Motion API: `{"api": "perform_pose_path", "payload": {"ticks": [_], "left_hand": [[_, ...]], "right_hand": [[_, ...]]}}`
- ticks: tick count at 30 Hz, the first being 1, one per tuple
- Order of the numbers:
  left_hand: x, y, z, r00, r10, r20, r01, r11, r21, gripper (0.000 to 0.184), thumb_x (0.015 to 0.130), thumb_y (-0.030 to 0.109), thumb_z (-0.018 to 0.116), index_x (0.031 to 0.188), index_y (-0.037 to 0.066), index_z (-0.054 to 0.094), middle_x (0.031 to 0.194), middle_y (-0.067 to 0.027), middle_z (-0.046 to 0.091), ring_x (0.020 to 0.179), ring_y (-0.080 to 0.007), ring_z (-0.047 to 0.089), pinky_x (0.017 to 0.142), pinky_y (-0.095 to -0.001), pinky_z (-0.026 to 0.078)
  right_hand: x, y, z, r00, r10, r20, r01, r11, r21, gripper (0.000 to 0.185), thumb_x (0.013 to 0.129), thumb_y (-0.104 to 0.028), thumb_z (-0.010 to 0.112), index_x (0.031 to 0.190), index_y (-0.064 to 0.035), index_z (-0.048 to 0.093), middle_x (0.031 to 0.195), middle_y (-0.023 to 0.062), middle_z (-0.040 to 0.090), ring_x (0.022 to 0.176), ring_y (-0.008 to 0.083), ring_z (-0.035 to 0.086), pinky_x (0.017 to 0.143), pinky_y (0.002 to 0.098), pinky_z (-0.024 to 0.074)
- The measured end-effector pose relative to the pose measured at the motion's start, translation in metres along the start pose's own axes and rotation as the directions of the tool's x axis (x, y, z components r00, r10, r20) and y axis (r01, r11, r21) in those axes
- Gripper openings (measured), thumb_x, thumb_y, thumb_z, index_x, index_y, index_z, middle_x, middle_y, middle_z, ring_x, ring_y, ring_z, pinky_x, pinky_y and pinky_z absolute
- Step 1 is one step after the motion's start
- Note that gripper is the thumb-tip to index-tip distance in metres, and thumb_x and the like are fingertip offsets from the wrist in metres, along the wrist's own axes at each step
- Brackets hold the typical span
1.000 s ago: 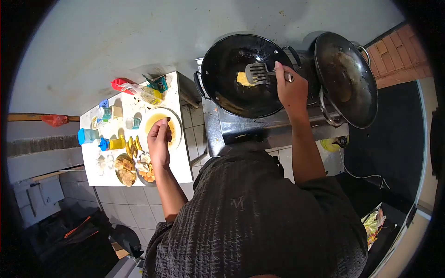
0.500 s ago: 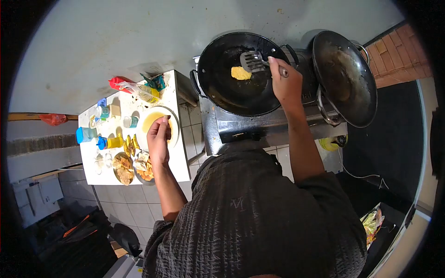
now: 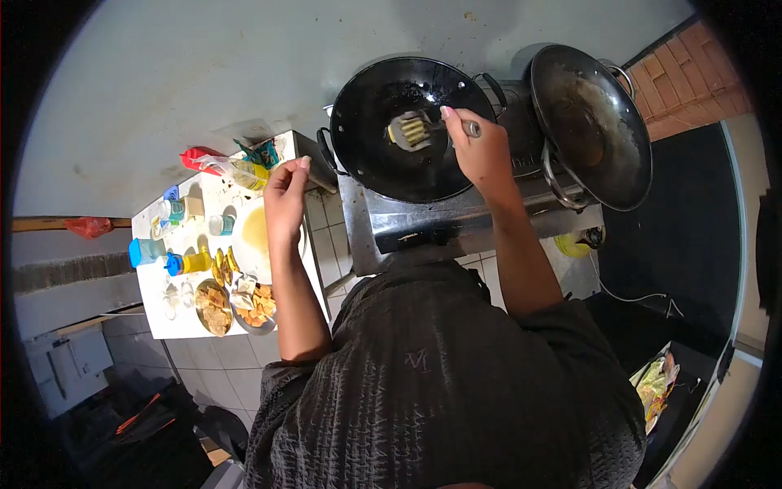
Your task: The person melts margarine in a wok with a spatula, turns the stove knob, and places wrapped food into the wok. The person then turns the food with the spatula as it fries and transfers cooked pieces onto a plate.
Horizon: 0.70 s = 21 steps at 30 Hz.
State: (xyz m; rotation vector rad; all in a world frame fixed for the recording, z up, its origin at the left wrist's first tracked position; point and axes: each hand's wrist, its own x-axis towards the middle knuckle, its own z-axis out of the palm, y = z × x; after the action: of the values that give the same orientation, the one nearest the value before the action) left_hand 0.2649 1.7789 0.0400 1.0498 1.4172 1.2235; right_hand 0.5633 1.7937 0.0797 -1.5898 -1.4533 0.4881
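Observation:
My right hand (image 3: 482, 155) is closed around the handle of a slotted spatula (image 3: 423, 140) over the black wok (image 3: 383, 175). The spatula's head covers a yellow piece of food (image 3: 391, 134); yellow shows through the slots and past the left edge. I cannot tell if the head presses on it. My left hand (image 3: 285, 204) is raised over the white table between the wok and the plate of pale yellow liquid (image 3: 254, 232), thumb and fingers pinched together. Whatever is in that pinch, if anything, is too small to make out.
A second, larger wok (image 3: 595, 130) leans tilted on the stove's right side. On the white table (image 3: 163, 314) are bananas (image 3: 224, 265), a bowl of fried pieces (image 3: 213, 308), a plate of orange-brown pieces (image 3: 257, 306), a blue-capped yellow bottle (image 3: 191, 262) and a jar (image 3: 220, 225).
The spatula has moved left and now covers the yellow food, which lay beside its head before. My left hand has risen from over the plate toward the wok's left handle.

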Motion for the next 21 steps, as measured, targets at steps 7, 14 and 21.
{"api": "perform_pose_path", "payload": {"ticks": [7,14,21], "left_hand": [[0.008,-0.02,0.009,1.0,0.01,-0.027,-0.01,1.0,0.006,0.023,0.091,0.023,0.066,0.096,0.0,0.066,0.081,0.0046,0.059,0.074,-0.004,0.049,0.067,-0.0188,0.038],[-0.005,-0.021,-0.003,0.998,0.0,-0.056,0.0,1.0,0.004,0.023,0.091,0.023,0.066,0.096,0.001,0.066,0.079,0.0054,0.058,0.07,-0.0034,0.046,0.064,-0.0185,0.036],[-0.014,-0.013,-0.005,0.996,-0.031,-0.078,0.029,0.999,-0.024,0.021,0.092,0.022,0.066,0.095,0.001,0.066,0.077,0.0067,0.056,0.067,-0.0025,0.042,0.06,-0.0184,0.033]], "right_hand": [[-0.003,0.01,0.003,0.979,-0.141,-0.146,0.135,0.989,-0.051,0.027,0.091,-0.029,0.062,0.082,-0.0036,0.066,0.071,0.0192,0.061,0.063,0.0367,0.06,0.056,0.0394,0.0445],[0.002,0.011,-0.009,0.973,-0.14,-0.183,0.131,0.99,-0.059,0.025,0.09,-0.026,0.063,0.086,-0.0015,0.067,0.073,0.02,0.063,0.066,0.037,0.062,0.059,0.0386,0.0465],[-0.004,-0.003,0.003,0.993,-0.115,-0.019,0.115,0.993,0.002,0.021,0.09,-0.022,0.063,0.091,-0.0018,0.068,0.075,0.0199,0.063,0.068,0.0362,0.062,0.062,0.0372,0.0471]]}}
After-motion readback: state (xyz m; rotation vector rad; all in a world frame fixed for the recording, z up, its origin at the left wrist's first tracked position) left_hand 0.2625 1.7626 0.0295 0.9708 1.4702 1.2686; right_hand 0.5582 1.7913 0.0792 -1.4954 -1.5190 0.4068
